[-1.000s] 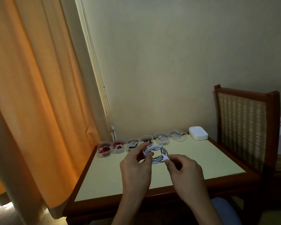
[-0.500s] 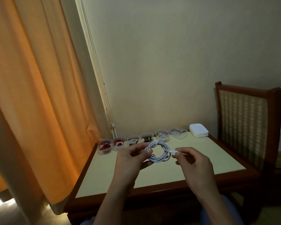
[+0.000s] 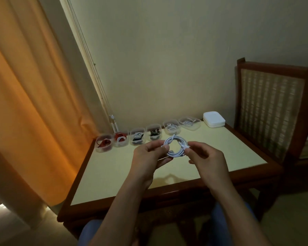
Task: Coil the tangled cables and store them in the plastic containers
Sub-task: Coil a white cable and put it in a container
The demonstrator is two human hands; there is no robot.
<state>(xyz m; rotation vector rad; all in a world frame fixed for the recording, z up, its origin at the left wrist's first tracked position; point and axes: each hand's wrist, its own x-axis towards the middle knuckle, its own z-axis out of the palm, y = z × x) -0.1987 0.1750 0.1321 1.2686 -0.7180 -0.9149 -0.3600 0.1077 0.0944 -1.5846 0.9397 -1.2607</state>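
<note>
Pale yellow laminate, framed in dark wood, is making up the tabletop (image 3: pixel 114 174). Along its far edge six clear plastic containers (image 3: pixel 172 127) are running in a row from the far left corner toward the far right corner, where a stack of white lids (image 3: pixel 214 119) is sitting. Each container appears to be holding a cable already. Whether any has room left is too small to tell.

The left hand (image 3: pixel 148 157) and the right hand (image 3: pixel 206 158) are hovering above the middle of the tabletop. The white cable (image 3: pixel 175 154) is hanging between them, clear of the surface.

- **Left hand:** it is pinching the left side of the coil between thumb and curled fingers.
- **Right hand:** it is pinching the plug end (image 3: pixel 185 147) at the coil's right side between thumb and forefinger, with the other fingers loosely curled.

The cable is forming a near-round ring, standing roughly upright and facing the person, so the coil itself has no long axis. The plug end is lying roughly left to right, pointing toward the right hand. The containers are lying directly beyond the coil, toward the far edge, with the middle ones nearest. The coming move is probably calling for a tuck of the plug end, then a short forward reach. Both hands are about equally near.
</note>
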